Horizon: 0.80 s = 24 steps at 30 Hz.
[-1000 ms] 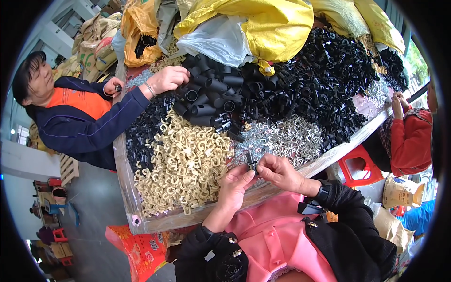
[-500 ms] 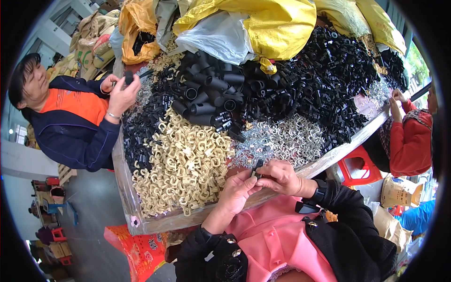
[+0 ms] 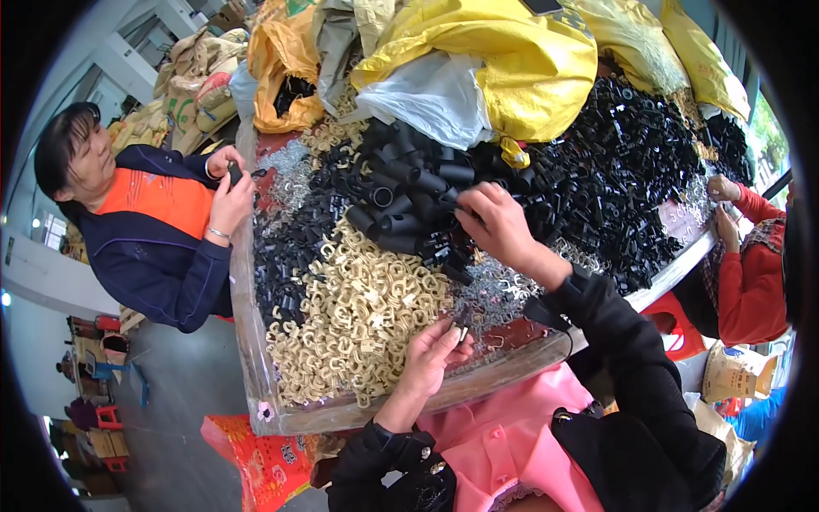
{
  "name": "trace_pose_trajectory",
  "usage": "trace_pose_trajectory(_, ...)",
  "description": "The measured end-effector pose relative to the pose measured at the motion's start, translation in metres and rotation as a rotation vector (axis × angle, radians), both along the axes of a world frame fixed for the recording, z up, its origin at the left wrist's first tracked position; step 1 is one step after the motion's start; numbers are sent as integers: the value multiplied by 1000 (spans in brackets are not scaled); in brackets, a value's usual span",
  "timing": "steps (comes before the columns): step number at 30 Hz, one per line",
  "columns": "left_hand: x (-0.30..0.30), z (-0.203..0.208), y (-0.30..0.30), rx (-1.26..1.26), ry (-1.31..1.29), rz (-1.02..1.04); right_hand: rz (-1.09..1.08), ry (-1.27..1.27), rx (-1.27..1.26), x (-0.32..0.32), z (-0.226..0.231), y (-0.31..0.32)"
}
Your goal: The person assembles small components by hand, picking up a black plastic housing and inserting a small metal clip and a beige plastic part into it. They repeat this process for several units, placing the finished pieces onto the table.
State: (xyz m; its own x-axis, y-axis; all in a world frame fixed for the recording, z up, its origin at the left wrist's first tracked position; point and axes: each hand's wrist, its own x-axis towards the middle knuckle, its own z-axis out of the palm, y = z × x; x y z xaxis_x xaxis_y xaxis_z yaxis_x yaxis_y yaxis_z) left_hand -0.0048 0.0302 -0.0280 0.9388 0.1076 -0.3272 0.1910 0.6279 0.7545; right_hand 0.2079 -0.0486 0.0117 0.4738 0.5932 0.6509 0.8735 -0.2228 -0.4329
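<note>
My left hand (image 3: pixel 433 352) is closed on a small black plastic part (image 3: pixel 461 327) with a pale piece at its lower end, just above the near edge of the pile. Farther off, my right hand (image 3: pixel 499 224) reaches over the black parts, its fingers bent and a little apart; nothing shows in them. Beside its fingertips lie wide black plastic tubes (image 3: pixel 401 224). Beige C-shaped clips (image 3: pixel 358 311) are heaped to the left of my left hand. Small silvery metal pieces (image 3: pixel 490 290) lie between my hands, partly under my right wrist.
A wooden rim (image 3: pixel 341 418) edges the table. Small black parts (image 3: pixel 606 171) cover its right side. Yellow sacks (image 3: pixel 537 77) and a whitish bag (image 3: pixel 426 98) stand at the back. One person (image 3: pixel 153 222) handles a black piece at left; another in red sleeves (image 3: pixel 751 282) sits at right.
My right hand has left my left hand and moved up and away over the black parts. My left hand still holds the small black part, now slightly lower. The view has shifted somewhat.
</note>
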Motion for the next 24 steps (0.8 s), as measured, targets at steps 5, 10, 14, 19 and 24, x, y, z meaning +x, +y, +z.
trace_pose_trajectory(5,-4,3,8,11,50,51,-144,2,-171,11,-12,39)
trace_pose_trajectory(10,-5,0,14,-34,58,98,-298,-64,-176,22,-25,70)
trace_pose_trajectory(14,-2,11,25,1,-12,210,-206,251,-266,29,-27,52)
trace_pose_trajectory(19,7,40,39,59,-36,357,517,828,-282,-11,24,-17)
trace_pose_trajectory(24,13,53,25,67,-66,177,764,1172,-171,-37,21,-58)
